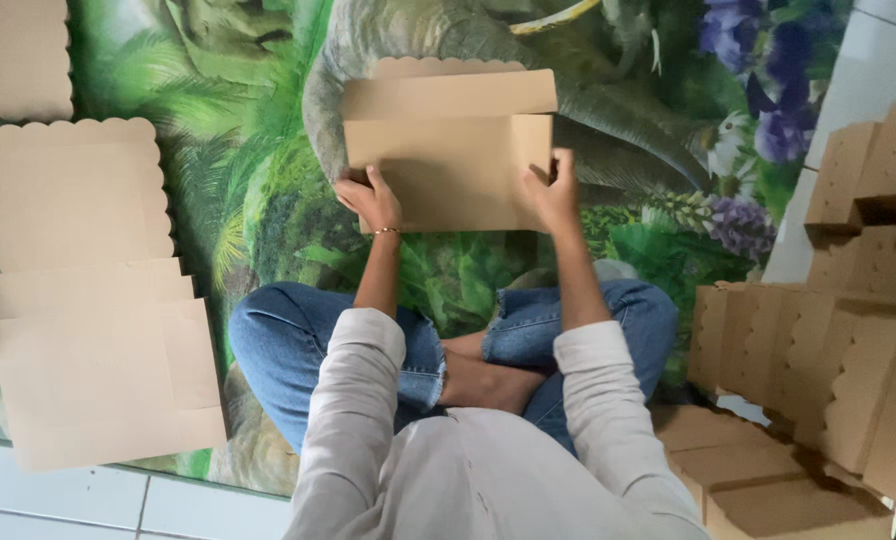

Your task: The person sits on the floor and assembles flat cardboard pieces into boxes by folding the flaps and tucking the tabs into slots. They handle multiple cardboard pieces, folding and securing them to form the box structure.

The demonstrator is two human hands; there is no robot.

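A tan cardboard box blank [448, 150] with a scalloped far edge lies partly folded on the green printed floor mat [258, 220] in front of my crossed legs. My left hand [370, 200] presses its near left corner, a thin bracelet on the wrist. My right hand [550, 192] grips the raised right side flap of the same box. One wall stands up at the far side.
A stack of flat tan box blanks [88, 300] lies on the mat at the left. Several folded scalloped boxes [848, 340] are piled at the right, partly on white floor tiles [868, 70]. My jeans-clad knees [288, 340] sit below the box.
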